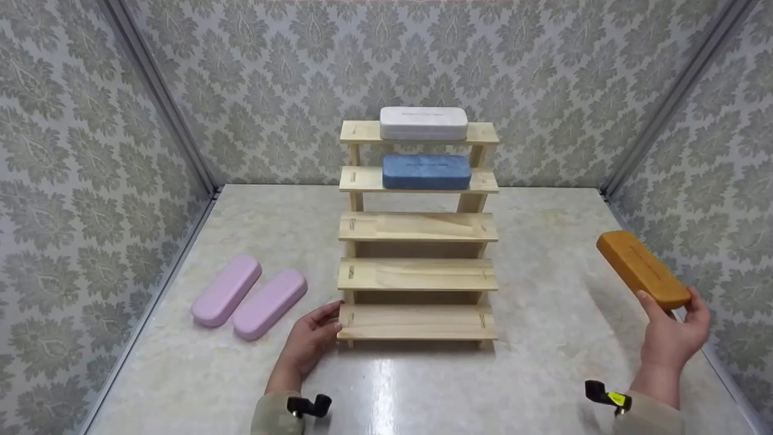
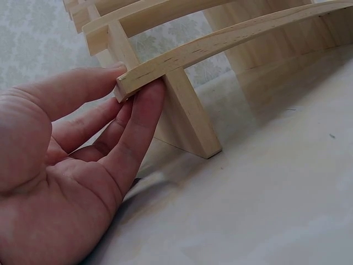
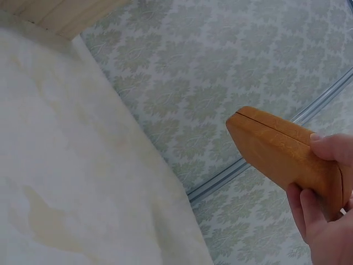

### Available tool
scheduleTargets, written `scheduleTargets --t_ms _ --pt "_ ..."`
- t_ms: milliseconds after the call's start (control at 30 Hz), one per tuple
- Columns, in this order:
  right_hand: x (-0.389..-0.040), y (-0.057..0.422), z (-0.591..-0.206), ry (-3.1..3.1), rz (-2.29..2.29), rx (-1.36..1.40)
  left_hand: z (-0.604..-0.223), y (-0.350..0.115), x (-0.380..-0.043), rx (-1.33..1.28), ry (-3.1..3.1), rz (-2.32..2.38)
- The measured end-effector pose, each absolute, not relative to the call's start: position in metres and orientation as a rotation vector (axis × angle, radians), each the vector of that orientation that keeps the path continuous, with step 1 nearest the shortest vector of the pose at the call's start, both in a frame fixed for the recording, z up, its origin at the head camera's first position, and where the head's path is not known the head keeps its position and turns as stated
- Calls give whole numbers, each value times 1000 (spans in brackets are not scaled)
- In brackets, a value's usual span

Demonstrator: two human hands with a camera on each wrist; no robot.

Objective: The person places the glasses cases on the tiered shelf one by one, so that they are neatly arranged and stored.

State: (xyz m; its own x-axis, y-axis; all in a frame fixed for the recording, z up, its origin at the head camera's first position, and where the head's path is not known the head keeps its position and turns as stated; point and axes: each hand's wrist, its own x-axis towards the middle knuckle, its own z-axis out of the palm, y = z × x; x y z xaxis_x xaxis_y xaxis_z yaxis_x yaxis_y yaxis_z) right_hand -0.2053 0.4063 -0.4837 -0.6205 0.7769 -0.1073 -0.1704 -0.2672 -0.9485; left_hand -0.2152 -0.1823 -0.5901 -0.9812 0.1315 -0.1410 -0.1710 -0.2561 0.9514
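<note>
A wooden stepped rack (image 1: 416, 275) with several shelves stands mid-table. My left hand (image 1: 309, 338) pinches the left end of its lowest shelf; in the left wrist view, the thumb lies on top of the shelf end (image 2: 144, 70) and fingers are beneath. At the right, my right hand (image 1: 673, 338) grips the near end of an orange-brown glasses case (image 1: 643, 270), which is held above the table. The right wrist view shows the case (image 3: 276, 146) closed, between thumb and fingers. On the top shelf sits a white glasses case (image 1: 423, 124), with a blue glasses case (image 1: 426, 172) one shelf lower.
Two pink glasses cases (image 1: 226, 291) lie side by side, slanted, on the marbled table (image 1: 537, 386) left of the rack. Patterned wall panels (image 1: 712, 157) close off the back and both sides, joined by grey metal corner strips (image 1: 670, 99).
</note>
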Motion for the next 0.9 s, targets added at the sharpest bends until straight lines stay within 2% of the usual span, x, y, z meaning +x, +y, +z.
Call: scheduleTargets --t_ms 233,900 --pt "-204 398 -468 -1361 1957 -720 -591 -183 -216 -51 1791 2345" --pt "-210 369 -440 -1316 2134 -339 -590 -181 -215 -82 1785 2354"
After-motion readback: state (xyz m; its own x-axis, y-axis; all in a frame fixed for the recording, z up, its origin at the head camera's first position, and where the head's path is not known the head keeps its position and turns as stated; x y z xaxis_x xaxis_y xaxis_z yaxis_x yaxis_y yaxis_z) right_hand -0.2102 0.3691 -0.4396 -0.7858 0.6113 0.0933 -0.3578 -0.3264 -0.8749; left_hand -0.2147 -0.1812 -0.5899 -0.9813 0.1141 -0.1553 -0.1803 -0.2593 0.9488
